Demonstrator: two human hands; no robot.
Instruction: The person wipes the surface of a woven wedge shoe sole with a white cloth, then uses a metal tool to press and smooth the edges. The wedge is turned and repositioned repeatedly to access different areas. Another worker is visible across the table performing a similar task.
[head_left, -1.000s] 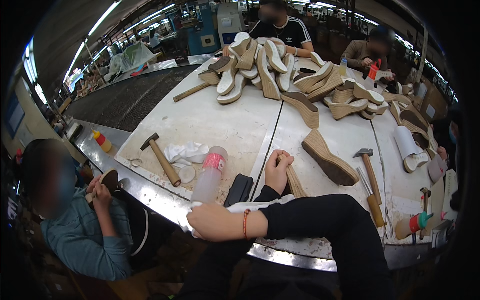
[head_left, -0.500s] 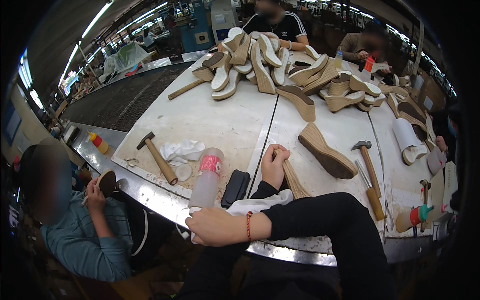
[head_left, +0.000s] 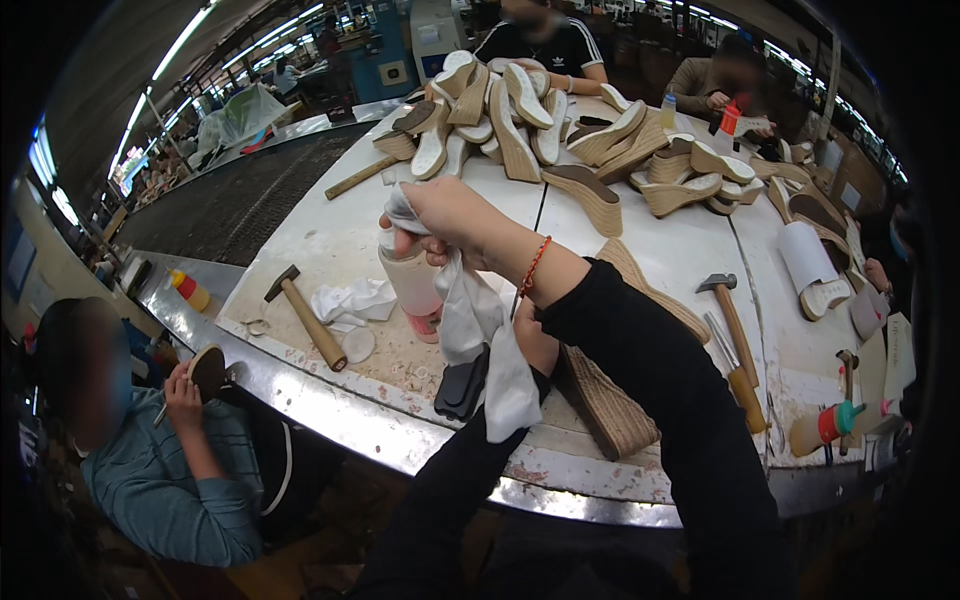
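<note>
My right hand (head_left: 450,215), with a red bracelet at its wrist, is closed around a bunched white cloth (head_left: 470,310) at the top of a clear plastic bottle (head_left: 405,285) with a pink label. The bottle is near upright, its small tip showing above my fingers; the cloth's tail hangs toward my left forearm. Partly behind my right sleeve, my left hand (head_left: 535,340) is closed at the edge of a woven-sided wedge sole (head_left: 610,410); the grip is mostly hidden. A black case-like object (head_left: 463,385) lies under the cloth's tail.
Another wedge sole (head_left: 640,270) lies beyond my right arm. Hammers (head_left: 310,325) (head_left: 735,315) flank my work, with a wooden-handled tool (head_left: 740,385) at right. Wedge soles (head_left: 510,130) are heaped at the back. A co-worker (head_left: 180,480) sits left, holding a sole.
My right hand has risen away from me with bottle and cloth, and the bottle has swung from tipped toward me to near upright. The wedge sole at my left hand has come nearer and turned.
</note>
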